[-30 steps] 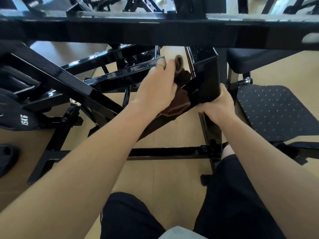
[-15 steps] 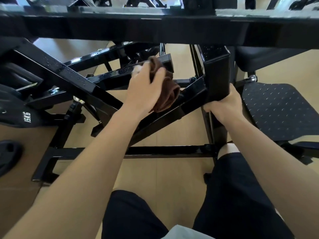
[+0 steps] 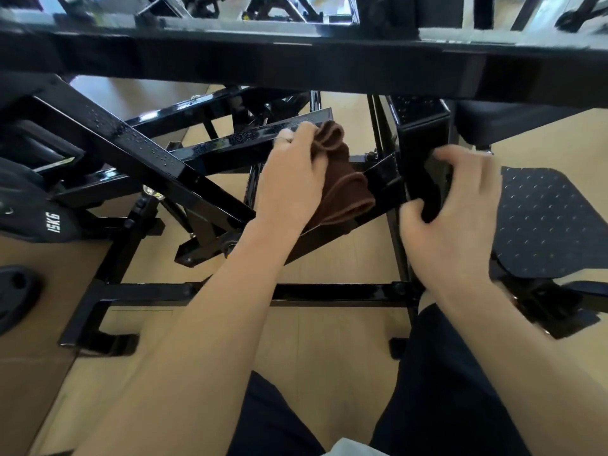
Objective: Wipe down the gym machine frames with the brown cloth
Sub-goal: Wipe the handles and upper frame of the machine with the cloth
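A single head-worn wide-angle view looks forward and steeply down from just above the person's own forearms, which enter from 6 o'clock and reach toward the middle. It sits close to the glossy black steel machine frame (image 3: 210, 149), whose thick horizontal beam (image 3: 296, 64) crosses the picture at 12 o'clock, near the lens and blurred. The tan wooden floor (image 3: 329, 350) fills the lower half, with the person's dark-clad thighs at 5 and 6 o'clock. Straight edges bow toward the borders.
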Demonstrator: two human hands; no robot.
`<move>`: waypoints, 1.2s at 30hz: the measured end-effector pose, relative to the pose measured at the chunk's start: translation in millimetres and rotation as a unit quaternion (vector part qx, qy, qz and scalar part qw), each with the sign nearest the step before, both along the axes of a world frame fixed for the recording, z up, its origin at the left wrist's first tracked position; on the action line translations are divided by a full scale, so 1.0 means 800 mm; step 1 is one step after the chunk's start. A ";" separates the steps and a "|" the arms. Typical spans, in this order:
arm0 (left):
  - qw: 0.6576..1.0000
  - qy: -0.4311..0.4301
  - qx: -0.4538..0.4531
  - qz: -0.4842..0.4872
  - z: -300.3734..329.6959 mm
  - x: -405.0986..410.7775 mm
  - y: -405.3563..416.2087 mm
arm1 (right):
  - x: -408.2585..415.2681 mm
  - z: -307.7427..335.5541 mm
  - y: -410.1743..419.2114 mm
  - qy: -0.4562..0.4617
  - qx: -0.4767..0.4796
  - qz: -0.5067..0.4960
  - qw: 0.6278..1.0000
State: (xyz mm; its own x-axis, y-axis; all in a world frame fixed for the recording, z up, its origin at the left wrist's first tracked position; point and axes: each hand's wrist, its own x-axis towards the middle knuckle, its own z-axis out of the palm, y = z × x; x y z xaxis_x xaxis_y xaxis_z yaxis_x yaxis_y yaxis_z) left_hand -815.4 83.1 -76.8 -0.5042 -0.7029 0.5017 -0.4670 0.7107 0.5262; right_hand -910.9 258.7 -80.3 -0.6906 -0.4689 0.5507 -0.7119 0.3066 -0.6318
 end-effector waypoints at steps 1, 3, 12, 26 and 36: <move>0.999 0.017 0.030 0.014 -0.002 0.003 -0.004 | 0.008 0.008 -0.003 0.031 -0.011 0.011 0.999; 0.992 0.054 0.106 0.030 -0.007 0.008 -0.009 | 0.018 0.022 -0.013 0.078 -0.013 0.038 0.996; 0.939 0.188 0.283 0.054 -0.056 0.033 -0.014 | 0.021 0.000 -0.084 0.136 0.355 0.183 0.906; 0.967 0.134 0.216 -0.013 -0.085 0.031 -0.017 | 0.034 -0.026 -0.101 0.192 0.335 0.111 0.916; 0.961 0.081 0.231 -0.125 -0.115 0.043 -0.002 | 0.039 -0.032 -0.105 0.216 0.351 0.073 0.908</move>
